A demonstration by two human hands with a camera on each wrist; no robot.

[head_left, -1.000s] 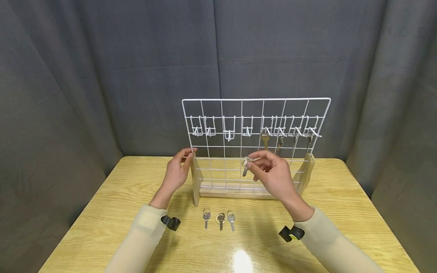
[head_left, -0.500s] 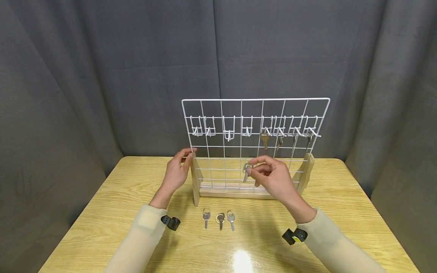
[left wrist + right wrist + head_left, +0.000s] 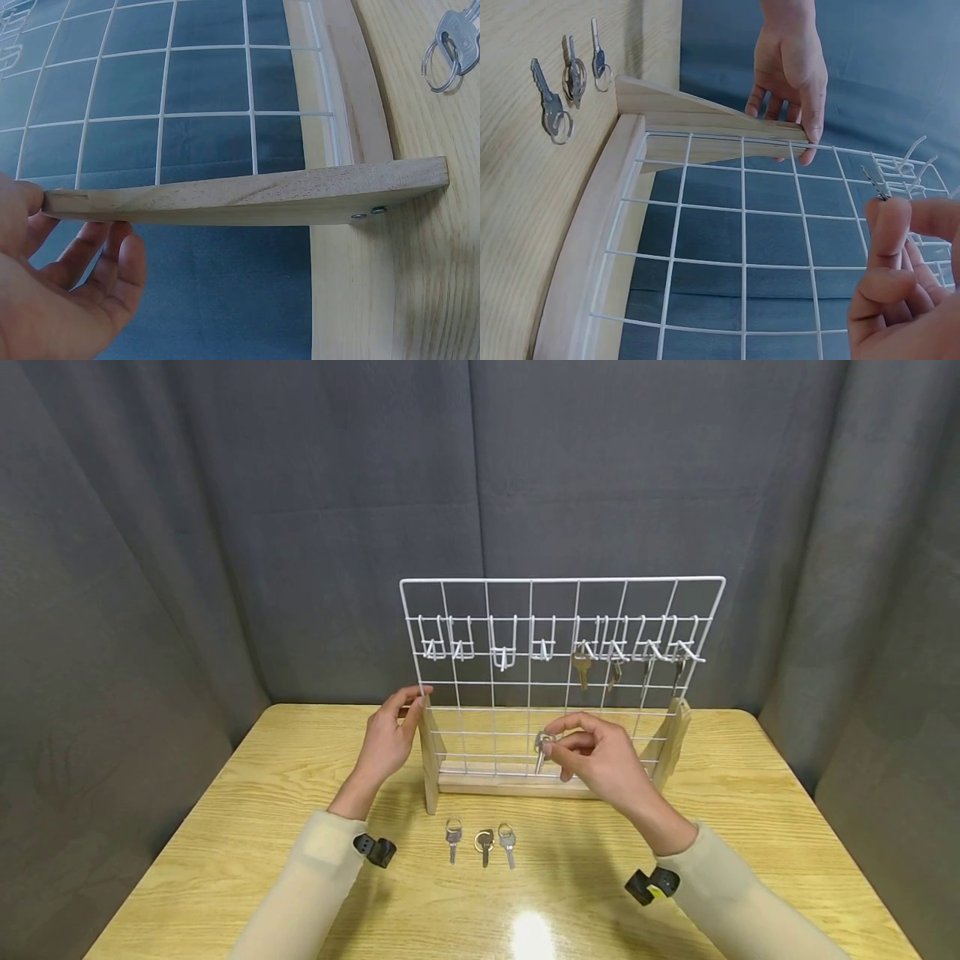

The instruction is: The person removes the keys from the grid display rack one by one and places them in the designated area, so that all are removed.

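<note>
My right hand (image 3: 600,764) pinches a silver key (image 3: 540,762) by its head and ring, in front of the lower part of a white wire grid rack (image 3: 562,579). In the right wrist view only a sliver of the key (image 3: 874,182) shows past the thumb. My left hand (image 3: 386,742) grips the rack's left wooden upright (image 3: 247,191), thumb on the front edge and fingers behind. Three keys with rings lie on the table before the rack: a left key (image 3: 453,835), a darker middle key (image 3: 485,850) and a right key (image 3: 507,838).
White wire hooks (image 3: 503,657) line the upper grid. A brass key (image 3: 582,668) and several other keys (image 3: 615,674) hang from the right-hand hooks. A wooden base bar (image 3: 517,785) joins the uprights on the wooden table (image 3: 300,768). Grey curtains (image 3: 337,543) surround the table.
My right hand has lowered with the pinched key, from mid-grid towards the base bar. The left hand and the keys on the table have stayed put.
</note>
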